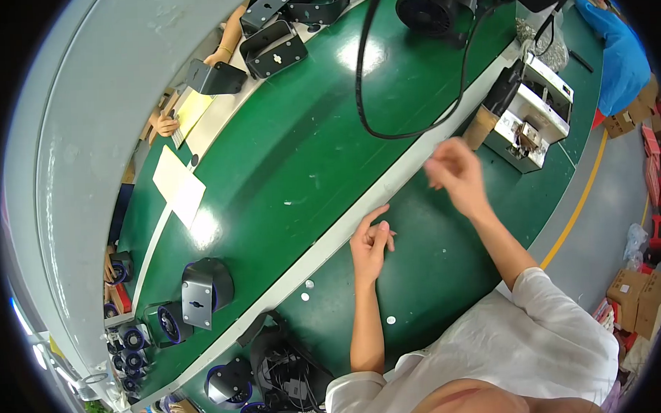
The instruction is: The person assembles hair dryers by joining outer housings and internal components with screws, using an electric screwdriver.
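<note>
My left hand (370, 246) hovers by the pale strip that crosses the green table (421, 291). Its index finger is stretched out and the others half bent, with nothing visible in them. Further right, my right hand (460, 176) is raised with fingers and thumb curled together. Its fingertips are blurred, so anything pinched there cannot be made out. Just beyond it lies a black tool with a brown wrapped end (481, 128), against a white metal device (535, 115). Small white discs (305, 297) are scattered left of my left forearm, and another disc (391, 320) lies right of it.
Black speaker-like housings (206, 294) stand at the left, with a bundle of black cables (285, 368) at the near left. A black cable (359, 96) loops over the table. Yellow sheets (178, 184) lie on the far side, where another person's hand (166, 125) works.
</note>
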Motion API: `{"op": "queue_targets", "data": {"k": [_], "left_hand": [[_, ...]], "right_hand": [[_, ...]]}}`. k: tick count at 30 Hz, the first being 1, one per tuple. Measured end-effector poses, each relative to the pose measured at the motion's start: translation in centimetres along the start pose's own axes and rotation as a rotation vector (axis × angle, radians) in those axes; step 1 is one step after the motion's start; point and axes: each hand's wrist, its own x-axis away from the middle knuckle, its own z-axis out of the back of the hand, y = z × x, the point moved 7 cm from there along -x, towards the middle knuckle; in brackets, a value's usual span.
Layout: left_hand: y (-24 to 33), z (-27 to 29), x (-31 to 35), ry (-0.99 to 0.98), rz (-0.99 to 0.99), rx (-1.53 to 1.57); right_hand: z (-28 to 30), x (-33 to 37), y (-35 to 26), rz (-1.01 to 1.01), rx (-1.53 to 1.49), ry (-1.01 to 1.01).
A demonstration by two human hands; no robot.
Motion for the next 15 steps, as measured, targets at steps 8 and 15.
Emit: {"op": "queue_targets", "data": {"k": [8,15], "left_hand": [[3.7,-1.3,-2.7,0.156,-0.217,-0.373],[14.0,-12.1,-17.3,-0.023,-0.793,-0.897]], "right_hand": [[9.5,2.7,-5.4,0.429,0.521,0.612],[8.9,-0.9,-5.9,0.224,0.764,0.561]]}}
